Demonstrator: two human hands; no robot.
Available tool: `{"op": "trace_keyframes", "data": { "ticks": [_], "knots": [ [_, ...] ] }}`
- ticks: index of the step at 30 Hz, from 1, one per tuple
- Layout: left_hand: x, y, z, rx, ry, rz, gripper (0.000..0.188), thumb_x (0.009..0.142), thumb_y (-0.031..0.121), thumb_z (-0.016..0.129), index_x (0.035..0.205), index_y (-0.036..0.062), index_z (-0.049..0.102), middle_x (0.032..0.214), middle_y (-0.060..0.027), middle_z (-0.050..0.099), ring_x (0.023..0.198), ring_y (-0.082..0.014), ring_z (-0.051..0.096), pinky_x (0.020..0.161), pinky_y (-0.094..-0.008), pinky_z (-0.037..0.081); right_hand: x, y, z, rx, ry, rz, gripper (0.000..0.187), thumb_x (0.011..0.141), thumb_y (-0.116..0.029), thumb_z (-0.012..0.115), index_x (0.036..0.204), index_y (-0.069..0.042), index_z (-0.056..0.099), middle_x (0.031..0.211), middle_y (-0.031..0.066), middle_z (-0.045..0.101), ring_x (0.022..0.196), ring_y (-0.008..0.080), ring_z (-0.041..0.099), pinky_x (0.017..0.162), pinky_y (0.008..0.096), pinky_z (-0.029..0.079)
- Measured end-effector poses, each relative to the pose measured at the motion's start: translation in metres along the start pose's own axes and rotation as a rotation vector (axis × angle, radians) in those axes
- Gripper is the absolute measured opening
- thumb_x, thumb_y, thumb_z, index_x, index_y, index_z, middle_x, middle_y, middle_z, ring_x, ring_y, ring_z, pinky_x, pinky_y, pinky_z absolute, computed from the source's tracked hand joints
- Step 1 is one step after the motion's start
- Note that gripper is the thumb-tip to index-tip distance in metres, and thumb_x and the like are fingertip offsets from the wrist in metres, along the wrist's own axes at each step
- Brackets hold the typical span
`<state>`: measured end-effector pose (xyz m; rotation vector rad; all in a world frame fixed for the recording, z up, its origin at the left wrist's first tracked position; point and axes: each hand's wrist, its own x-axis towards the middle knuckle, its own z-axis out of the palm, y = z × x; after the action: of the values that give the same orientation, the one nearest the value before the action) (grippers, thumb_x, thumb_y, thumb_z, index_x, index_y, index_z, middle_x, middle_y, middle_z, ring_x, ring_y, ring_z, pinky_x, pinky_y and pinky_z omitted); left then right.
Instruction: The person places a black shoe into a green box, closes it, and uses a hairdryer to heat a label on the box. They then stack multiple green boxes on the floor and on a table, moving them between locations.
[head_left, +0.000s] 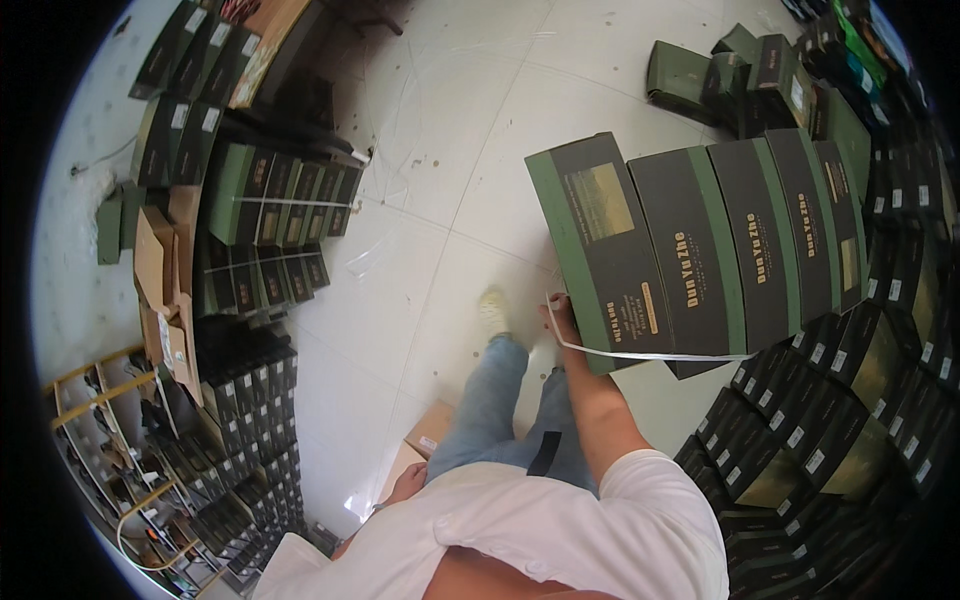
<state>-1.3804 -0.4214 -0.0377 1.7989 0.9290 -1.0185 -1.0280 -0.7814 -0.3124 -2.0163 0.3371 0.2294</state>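
Observation:
My right hand [562,318] is closed round the white strap [650,355] of a tied bundle of dark grey and green shoe boxes [690,250]. The bundle hangs to the right of my leg, its boxes standing side by side. The strap runs along its near side; the far side is hidden. My left hand [407,482] hangs low beside my left hip, fingers loosely extended, with nothing visible in it. Just beyond that hand, partly behind my leg, brown cardboard boxes [430,428] rest on the floor.
Strapped shoe boxes [280,200] are piled at the left, near flattened cardboard [165,290] and a yellow-framed rack [110,420]. Stacked boxes [800,400] line the right side. Several loose boxes [680,75] lie at the far right. Clear plastic film [375,235] is on the tiled floor [440,170].

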Motion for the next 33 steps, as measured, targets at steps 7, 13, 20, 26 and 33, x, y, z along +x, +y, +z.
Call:
{"op": "trace_keyframes", "data": {
  "ticks": [7, 13, 20, 26, 33],
  "knots": [
    [0.024, -0.021, -0.065, 0.132, 0.100, -0.171, 0.037, 0.098, 0.028, 0.043, 0.122, 0.0014, 0.057, 0.113, -0.0186, 0.064, 0.107, -0.0280, 0.060, 0.094, -0.0344, 0.045, -0.014, -0.104, 0.072, -0.147, 0.062, 0.112, 0.033, 0.079, -0.026, 0.070, 0.097, -0.002, 0.054, 0.087, 0.0180, 0.059, 0.081, 0.0363, 0.060, 0.073, 0.0448, 0.048],
    [0.050, -0.031, -0.178, -0.176, 0.098, -0.006, 0.035, 0.097, 0.021, 0.047, 0.125, 0.0019, 0.055, 0.112, -0.0148, 0.064, 0.101, -0.0222, 0.062, 0.089, -0.0327, 0.048, -0.001, -0.112, 0.178, -0.067, 0.120, 0.159, 0.025, 0.084, -0.025, 0.065, 0.087, -0.005, 0.050, 0.074, 0.0118, 0.056, 0.072, 0.0308, 0.057, 0.068, 0.0443, 0.046],
    [0.053, -0.110, -0.229, -0.344, 0.187, -0.070, 0.033, 0.097, 0.019, 0.047, 0.124, 0.0015, 0.055, 0.114, -0.0152, 0.063, 0.102, -0.0212, 0.061, 0.090, -0.0322, 0.047, -0.021, -0.172, 0.286, 0.028, 0.061, 0.090, 0.024, 0.085, -0.020, 0.064, 0.081, -0.007, 0.045, 0.064, 0.0061, 0.044, 0.063, 0.0257, 0.049, 0.063, 0.0398, 0.044],
    [0.040, -0.182, -0.218, -0.285, 0.146, -0.116, 0.037, 0.096, 0.026, 0.048, 0.124, 0.0017, 0.055, 0.105, -0.0115, 0.065, 0.092, -0.0206, 0.062, 0.083, -0.0339, 0.049, -0.042, -0.131, 0.407, -0.390, -0.114, -0.224, 0.022, 0.086, -0.021, 0.064, 0.090, -0.004, 0.050, 0.077, 0.0105, 0.053, 0.072, 0.0244, 0.054, 0.066, 0.0386, 0.045],
    [0.007, -0.167, -0.161, -0.661, 0.192, -0.355, 0.036, 0.095, 0.028, 0.051, 0.124, 0.0062, 0.056, 0.104, -0.0095, 0.064, 0.092, -0.0178, 0.061, 0.081, -0.0343, 0.050, -0.109, -0.361, 0.371, -0.502, -0.578, -0.395, 0.040, 0.080, -0.039, 0.068, 0.100, -0.006, 0.060, 0.098, 0.0140, 0.063, 0.095, 0.0277, 0.059, 0.070, 0.0420, 0.047]
  ]
}}
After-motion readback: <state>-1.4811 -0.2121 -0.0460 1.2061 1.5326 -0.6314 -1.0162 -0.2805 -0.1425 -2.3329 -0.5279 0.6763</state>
